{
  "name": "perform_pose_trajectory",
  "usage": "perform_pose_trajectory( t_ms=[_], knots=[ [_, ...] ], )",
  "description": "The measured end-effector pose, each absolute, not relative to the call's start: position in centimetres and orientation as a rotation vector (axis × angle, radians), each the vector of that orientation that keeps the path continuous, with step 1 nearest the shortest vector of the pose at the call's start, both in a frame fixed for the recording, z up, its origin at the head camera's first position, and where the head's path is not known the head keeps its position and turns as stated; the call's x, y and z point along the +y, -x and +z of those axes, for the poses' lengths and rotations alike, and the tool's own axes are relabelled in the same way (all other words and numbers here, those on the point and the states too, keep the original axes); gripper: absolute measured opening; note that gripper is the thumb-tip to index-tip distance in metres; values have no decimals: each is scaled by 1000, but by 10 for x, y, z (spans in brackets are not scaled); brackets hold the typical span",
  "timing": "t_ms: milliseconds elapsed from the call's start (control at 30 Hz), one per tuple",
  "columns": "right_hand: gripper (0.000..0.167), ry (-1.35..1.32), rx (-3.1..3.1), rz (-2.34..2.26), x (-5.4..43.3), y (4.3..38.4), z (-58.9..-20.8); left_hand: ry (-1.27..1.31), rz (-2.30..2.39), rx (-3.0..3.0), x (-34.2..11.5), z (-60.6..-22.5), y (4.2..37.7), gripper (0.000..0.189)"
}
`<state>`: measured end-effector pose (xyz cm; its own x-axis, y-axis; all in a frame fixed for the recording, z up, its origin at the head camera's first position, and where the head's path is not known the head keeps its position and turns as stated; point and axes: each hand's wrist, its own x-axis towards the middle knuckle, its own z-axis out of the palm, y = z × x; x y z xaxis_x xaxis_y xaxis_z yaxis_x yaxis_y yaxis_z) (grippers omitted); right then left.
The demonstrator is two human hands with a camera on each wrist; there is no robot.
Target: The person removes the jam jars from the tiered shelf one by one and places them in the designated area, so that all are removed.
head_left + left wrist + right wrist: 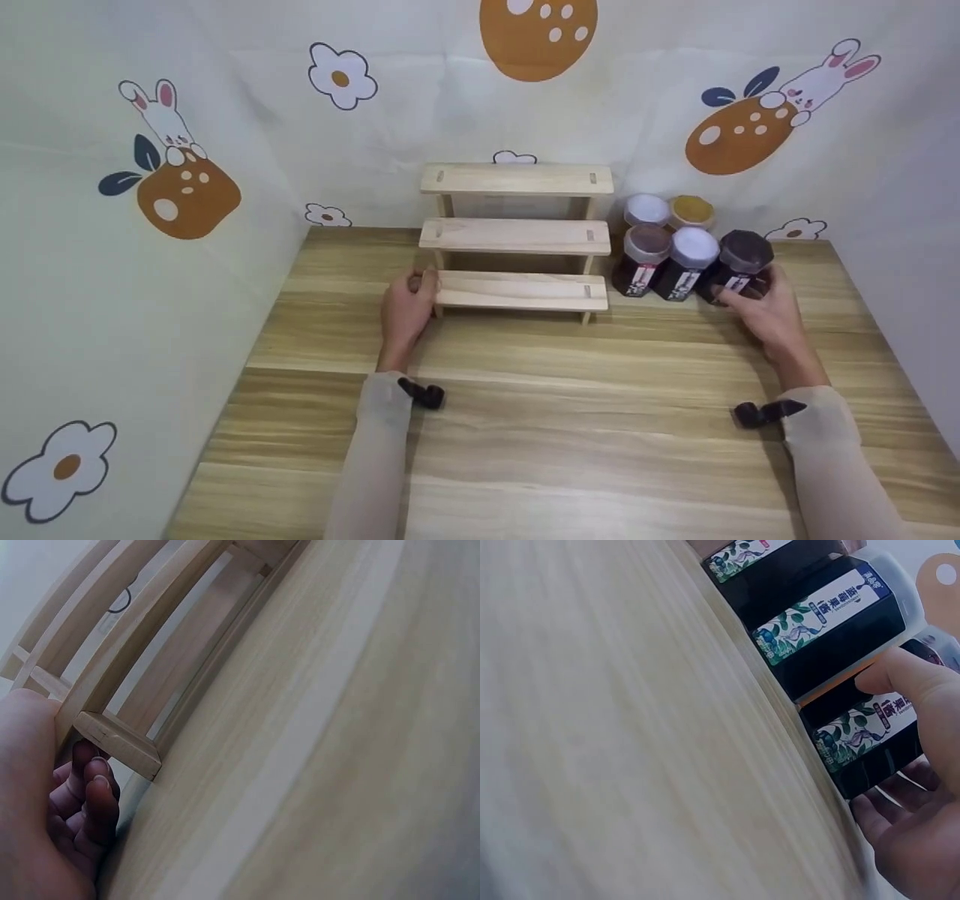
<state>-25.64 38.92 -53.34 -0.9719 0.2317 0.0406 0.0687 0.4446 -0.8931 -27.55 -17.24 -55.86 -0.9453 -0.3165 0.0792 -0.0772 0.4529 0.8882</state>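
A three-tier wooden step rack (517, 290) stands against the back wall. My left hand (406, 319) grips the left end of its lowest step, thumb on top. In the left wrist view, the fingers (101, 802) curl beneath the step's end. To the right of the rack is a cluster of jars. My right hand (776, 322) holds the rightmost one, a dark jar with a black lid (747, 251). From the right wrist view, the thumb lies across its front and the fingers are around its far side; its base appears to be at the tabletop. A white-lidded jar (840, 630) stands beside it.
A brown-lidded jar (646, 255) stands nearest the rack. Behind are another white-lidded jar (646, 210) and a yellow-lidded jar (691, 212). Patterned cloth walls (420, 112) enclose the wood-grain table (525, 427) at the back and sides.
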Motion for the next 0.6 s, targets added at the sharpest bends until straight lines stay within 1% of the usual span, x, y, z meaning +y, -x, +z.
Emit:
perform_pose_trajectory(
  t_ms=[267,600],
  knots=[
    [97,279,-2530,1658,386,256,-532,-339,-1514,-2471,-173,-558,276,38],
    [92,222,-2528,1642,384,257,-533,-321,-1517,-2464,-174,-558,276,37]
  ],
)
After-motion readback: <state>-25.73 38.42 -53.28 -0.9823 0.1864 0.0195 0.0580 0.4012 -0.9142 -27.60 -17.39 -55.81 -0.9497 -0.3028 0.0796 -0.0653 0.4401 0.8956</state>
